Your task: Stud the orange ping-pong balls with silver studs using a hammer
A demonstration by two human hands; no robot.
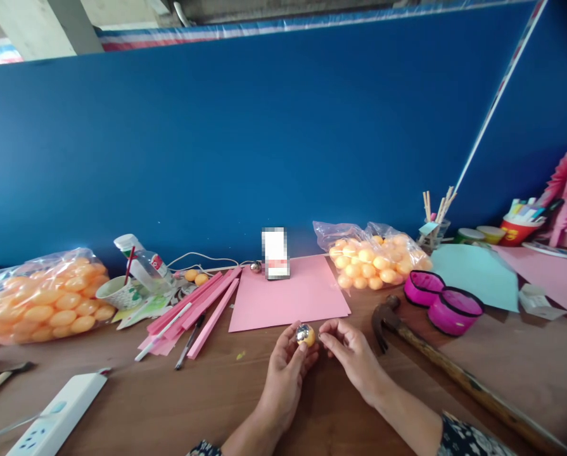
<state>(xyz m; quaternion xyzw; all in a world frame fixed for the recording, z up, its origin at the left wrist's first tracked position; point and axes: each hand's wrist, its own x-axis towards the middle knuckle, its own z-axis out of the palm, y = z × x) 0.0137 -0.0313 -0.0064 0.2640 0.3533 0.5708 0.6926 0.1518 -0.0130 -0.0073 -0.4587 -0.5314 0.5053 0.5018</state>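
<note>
My left hand (290, 361) is closed around a small ball (305, 335), gripped between thumb and fingers. Its upper part is shiny silver, while orange shows below. Close by on the right, my right hand (347, 348) is pinched at the fingertips beside the ball. Whatever lies in that pinch is too small to name. Both hands are above the brown table (169, 405), just in front of a pink paper sheet (287, 304). A second shiny silver ball (255, 266) sits at the sheet's back left, beside an upright pixelated object (276, 253).
A claw hammer (435, 348) lies right of my right hand, near two magenta bands (454, 310). Bags of orange balls stand on the left (50, 304) and right (373, 259). Pink paper strips (197, 304), a pen (189, 342) and a power strip (59, 411) lie left.
</note>
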